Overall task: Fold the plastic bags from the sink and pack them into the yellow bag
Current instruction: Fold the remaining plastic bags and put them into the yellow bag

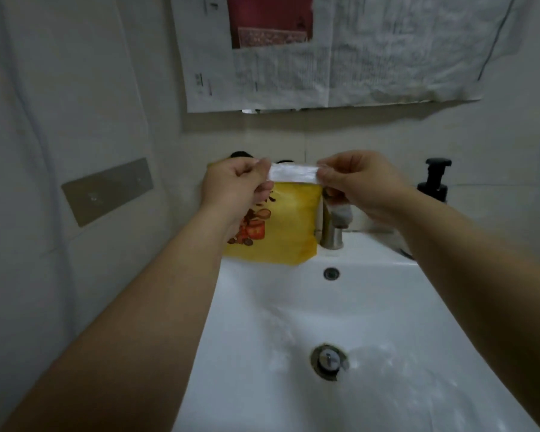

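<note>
A clear plastic bag [293,173], folded into a narrow strip, is stretched between my hands above the back of the sink. My left hand [231,182] pinches its left end and my right hand [362,182] pinches its right end. Right behind and below the strip stands the yellow bag [293,226] with a red printed picture, upright on the sink's back ledge. Thin clear plastic bags [371,363] lie in the white sink [262,307] basin, around and to the right of the drain.
A metal tap [331,232] rises right of the yellow bag. A black pump bottle [434,182] stands at the back right. Newspaper [325,51] covers the wall above. The drain plug [328,361] sits in the basin. A metal plate [106,191] is fixed to the left wall.
</note>
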### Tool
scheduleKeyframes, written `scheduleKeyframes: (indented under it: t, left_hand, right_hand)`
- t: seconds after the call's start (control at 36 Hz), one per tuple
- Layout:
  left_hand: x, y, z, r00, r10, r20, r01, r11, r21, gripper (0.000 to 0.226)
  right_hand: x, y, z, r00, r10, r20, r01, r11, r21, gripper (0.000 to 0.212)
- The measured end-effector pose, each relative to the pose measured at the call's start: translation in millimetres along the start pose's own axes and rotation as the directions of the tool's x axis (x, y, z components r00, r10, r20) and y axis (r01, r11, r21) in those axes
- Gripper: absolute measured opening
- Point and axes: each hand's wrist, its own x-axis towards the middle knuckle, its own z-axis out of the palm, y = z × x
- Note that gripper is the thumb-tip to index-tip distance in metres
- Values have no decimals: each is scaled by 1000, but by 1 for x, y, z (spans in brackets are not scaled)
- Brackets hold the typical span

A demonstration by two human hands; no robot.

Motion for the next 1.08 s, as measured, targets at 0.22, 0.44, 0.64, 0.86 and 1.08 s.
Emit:
scheduleKeyframes:
  t: [0.22, 0.44, 0.64, 0.86, 1.08]
  left_hand:
    - [48, 7, -12, 990, 141, 11, -131, 885, 448, 32]
    - [90, -11, -20, 951, 91, 295, -298, 519, 801, 44]
    - [94, -21, -20, 937, 284, 204, -349, 717, 604, 15]
    - [100, -30, -20, 951, 292, 102, -308, 868, 390, 24]
    - [101, -34, -20, 977, 198, 81, -214, 913, 347, 20]
  right_hand:
    - [67, -2, -5, 979, -110, -174, 58, 959, -277, 29]
    - [114, 11, 16, 997, -71, 20, 71, 844, -531, 26]
    - [130, 10, 48, 958, 93, 273, 120, 731, -671, 21]
    - [135, 7, 71, 862, 381, 335, 209, 334, -919, 27]
    - [133, 3, 44, 959, 141, 247, 89, 678, -730, 36]
